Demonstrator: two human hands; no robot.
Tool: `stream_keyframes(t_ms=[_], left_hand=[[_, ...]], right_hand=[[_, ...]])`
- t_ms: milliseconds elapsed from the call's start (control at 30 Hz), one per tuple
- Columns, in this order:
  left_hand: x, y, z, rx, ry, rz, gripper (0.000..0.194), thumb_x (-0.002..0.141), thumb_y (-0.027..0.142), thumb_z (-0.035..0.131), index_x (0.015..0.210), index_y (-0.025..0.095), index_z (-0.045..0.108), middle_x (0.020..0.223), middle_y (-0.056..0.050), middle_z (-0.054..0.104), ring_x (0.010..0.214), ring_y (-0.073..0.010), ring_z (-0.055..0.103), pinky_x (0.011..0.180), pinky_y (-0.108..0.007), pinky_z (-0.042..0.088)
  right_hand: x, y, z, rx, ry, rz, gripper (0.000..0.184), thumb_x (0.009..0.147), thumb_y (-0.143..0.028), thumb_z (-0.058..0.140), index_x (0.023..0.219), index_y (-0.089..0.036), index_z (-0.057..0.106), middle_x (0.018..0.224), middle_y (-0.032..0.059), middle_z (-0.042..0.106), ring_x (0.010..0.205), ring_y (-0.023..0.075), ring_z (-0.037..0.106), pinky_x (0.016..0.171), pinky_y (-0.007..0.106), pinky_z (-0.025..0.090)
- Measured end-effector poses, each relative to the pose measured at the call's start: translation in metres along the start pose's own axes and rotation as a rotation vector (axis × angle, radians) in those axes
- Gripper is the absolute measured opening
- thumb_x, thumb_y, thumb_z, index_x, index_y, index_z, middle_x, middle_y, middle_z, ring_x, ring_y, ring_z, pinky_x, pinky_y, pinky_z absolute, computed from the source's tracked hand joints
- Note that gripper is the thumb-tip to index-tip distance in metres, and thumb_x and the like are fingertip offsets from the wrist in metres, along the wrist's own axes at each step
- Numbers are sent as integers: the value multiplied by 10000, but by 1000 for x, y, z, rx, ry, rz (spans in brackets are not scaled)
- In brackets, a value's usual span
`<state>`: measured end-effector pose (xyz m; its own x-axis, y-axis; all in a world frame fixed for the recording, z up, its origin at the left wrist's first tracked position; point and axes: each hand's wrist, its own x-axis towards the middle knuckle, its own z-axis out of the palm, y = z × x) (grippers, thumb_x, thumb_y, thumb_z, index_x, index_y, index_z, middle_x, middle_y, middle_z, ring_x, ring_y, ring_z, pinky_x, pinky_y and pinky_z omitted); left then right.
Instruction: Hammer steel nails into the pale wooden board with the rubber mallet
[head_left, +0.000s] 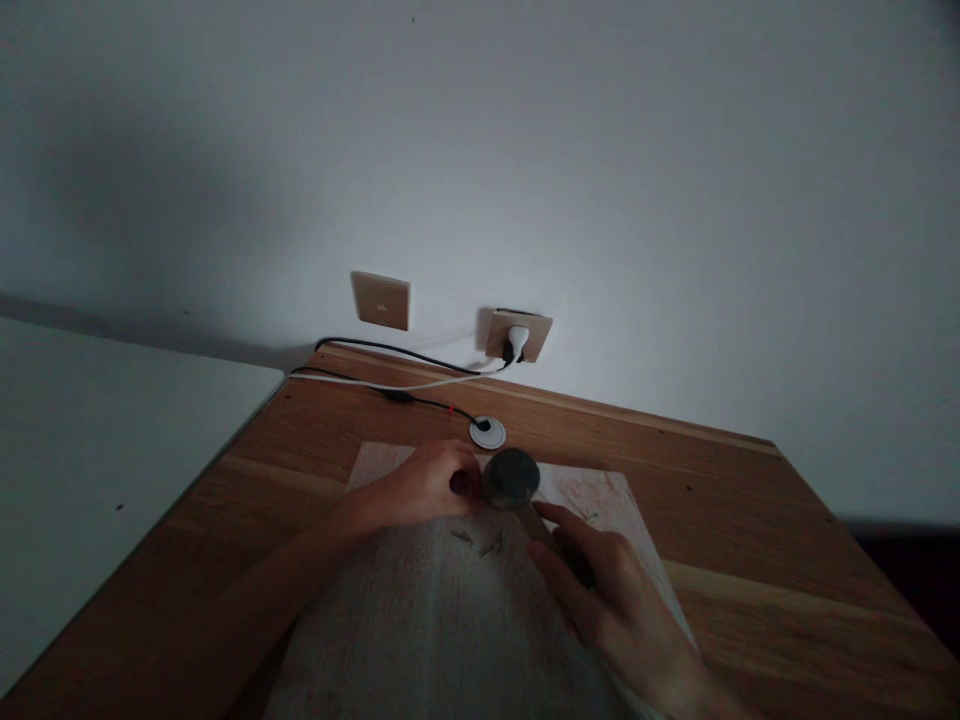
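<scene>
Above the pale board (375,640), toward its far edge, the right hand (600,565) grips a mallet (511,478) by the handle. Just left of its head, the left hand (431,483) curls its fingers; I cannot tell whether they hold anything. Small slender pieces (491,545) lie nearer; farther, a black cable (427,401) enters a round grommet (496,438).

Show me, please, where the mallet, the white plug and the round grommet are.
Mallet (512,476): head camera view, on its dark, round striking end.
White plug (518,338): head camera view, on its body.
Round grommet (494,435): head camera view, on its pale disc.
</scene>
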<state>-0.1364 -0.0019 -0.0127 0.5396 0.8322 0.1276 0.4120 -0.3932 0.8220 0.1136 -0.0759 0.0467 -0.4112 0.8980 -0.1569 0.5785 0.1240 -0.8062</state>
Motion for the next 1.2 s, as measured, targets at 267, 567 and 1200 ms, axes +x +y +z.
stream_keyframes(t_ms=[267,567,1200], left_hand=[[0,1,0,-57,-8,-34,55,781,142,762,738,163,736,772,-5,674,728,-163,635,651,-244,417],[-2,-1,1,-101,-13,-25,72,765,108,718,739,164,755,772,-17,716,740,-179,679,663,-256,438],[-1,-1,2,-1,29,-13,79,772,108,793,735,168,759,803,-13,713,752,-169,664,680,-241,439]], right_hand=[[0,-3,4,-6,28,31,557,1018,-541,490,1231,-77,712,610,-66,494,534,144,456,511,283,297],[0,-4,6,-14,28,38,584,1025,-553,467,1239,-58,691,620,-60,493,529,148,447,509,293,294],[0,0,10,7,47,30,552,1022,-531,472,1236,-68,681,612,-51,539,499,146,463,484,288,304]])
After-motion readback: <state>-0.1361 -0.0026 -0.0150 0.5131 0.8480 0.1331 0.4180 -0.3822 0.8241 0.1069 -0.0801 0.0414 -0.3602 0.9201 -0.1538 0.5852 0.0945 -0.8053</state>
